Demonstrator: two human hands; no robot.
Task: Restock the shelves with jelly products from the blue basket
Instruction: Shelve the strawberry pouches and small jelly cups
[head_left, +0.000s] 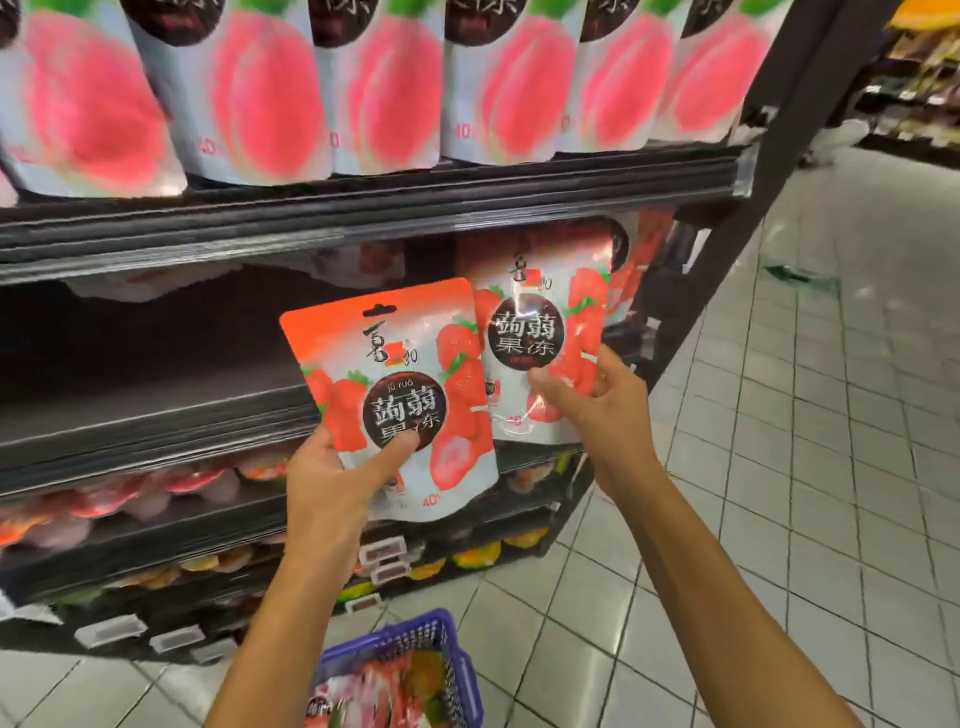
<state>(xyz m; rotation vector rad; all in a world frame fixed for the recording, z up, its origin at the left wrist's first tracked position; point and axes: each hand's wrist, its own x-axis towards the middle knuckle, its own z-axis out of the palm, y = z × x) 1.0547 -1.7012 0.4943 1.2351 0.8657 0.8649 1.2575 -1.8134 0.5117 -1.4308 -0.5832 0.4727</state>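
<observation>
Left hand (324, 470) grips a strawberry pouch (400, 384) at its lower corner, thumb across the front, before the shelf (156, 426). Right hand (597, 410) pinches a second pouch (540, 332) at the shelf's right end. Below, the basket (439, 631) holds more packs.

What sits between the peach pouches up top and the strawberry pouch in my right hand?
Head view: the dark shelf edge separates the peach pouches from the strawberry pouch your right hand pinches.

We log bright, even store light. Glare streaks the strawberry pouch (540, 338) on the right. Peach pouches (260, 88) up top are motion-blurred, lower shelves (130, 499) soft. The shelf recess (156, 338) sits shadowed. Frame edges bow.
</observation>
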